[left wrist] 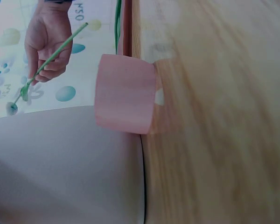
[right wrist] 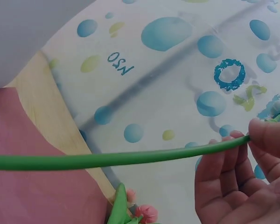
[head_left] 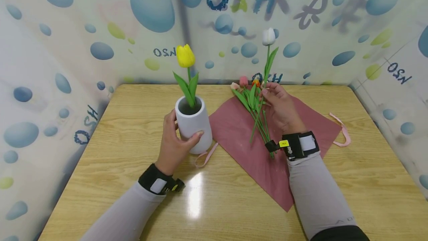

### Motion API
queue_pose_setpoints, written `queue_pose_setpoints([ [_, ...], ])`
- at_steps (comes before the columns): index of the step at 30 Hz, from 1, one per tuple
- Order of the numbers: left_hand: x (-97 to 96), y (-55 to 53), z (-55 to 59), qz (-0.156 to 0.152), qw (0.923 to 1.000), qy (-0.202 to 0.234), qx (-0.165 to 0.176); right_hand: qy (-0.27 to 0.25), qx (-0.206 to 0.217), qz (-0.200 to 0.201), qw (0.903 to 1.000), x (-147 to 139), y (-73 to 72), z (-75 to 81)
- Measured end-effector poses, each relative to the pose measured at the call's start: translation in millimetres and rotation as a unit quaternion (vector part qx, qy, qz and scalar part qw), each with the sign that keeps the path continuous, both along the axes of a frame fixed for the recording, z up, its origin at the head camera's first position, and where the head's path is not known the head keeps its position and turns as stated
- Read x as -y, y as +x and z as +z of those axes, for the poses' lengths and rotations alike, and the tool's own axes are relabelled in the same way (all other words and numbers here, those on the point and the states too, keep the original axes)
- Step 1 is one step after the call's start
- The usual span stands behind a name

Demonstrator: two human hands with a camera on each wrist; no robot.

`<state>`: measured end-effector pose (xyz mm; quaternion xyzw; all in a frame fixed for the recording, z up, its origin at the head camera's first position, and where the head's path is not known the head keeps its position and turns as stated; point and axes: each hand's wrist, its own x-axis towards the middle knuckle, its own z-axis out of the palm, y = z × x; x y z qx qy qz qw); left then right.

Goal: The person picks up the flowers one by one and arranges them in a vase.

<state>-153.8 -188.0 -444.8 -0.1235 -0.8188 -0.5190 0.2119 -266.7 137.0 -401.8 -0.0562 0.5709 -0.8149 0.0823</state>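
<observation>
A white vase [head_left: 195, 129] stands on the wooden table with a yellow tulip [head_left: 185, 56] in it, its leaves above the rim. My left hand [head_left: 177, 140] grips the vase from the left, thumb across its front. In the left wrist view the vase wall [left wrist: 65, 163] fills the lower left, and that hand is out of sight. My right hand [head_left: 281, 105] pinches the green stem [right wrist: 130, 159] of a white tulip [head_left: 269, 37] between thumb and fingers, bloom up, raised over the other flowers. Below it, several tulips, among them a pink tulip [head_left: 243, 81], lie bunched.
Under the bunch spreads a dark pink wrapping sheet [head_left: 247, 151], reaching the vase's right side. A pink ribbon [head_left: 346, 135] lies at the sheet's right corner; another ribbon end [head_left: 207, 157] curls beside the vase base. A patterned curtain [head_left: 214, 58] hangs behind the table [head_left: 133, 122].
</observation>
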Motion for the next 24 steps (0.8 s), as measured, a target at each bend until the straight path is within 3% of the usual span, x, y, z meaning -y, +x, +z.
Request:
queue_pose_setpoints([
  [4,-0.2,-0.3,0.0,0.000,1.0000,-0.002,-0.002,-0.018,0.000,-0.003,0.9998,0.5,1.2,2.2],
  [13,0.2,-1.2,-2.0,0.006,1.0000,0.002,0.003,-0.007,-0.019,0.002,0.9998,0.4,4.7,3.5],
  [24,-0.5,-0.5,-0.2,0.006,1.0000,-0.002,0.005,-0.122,-0.026,0.013,0.9922,9.9,10.7,11.2],
])
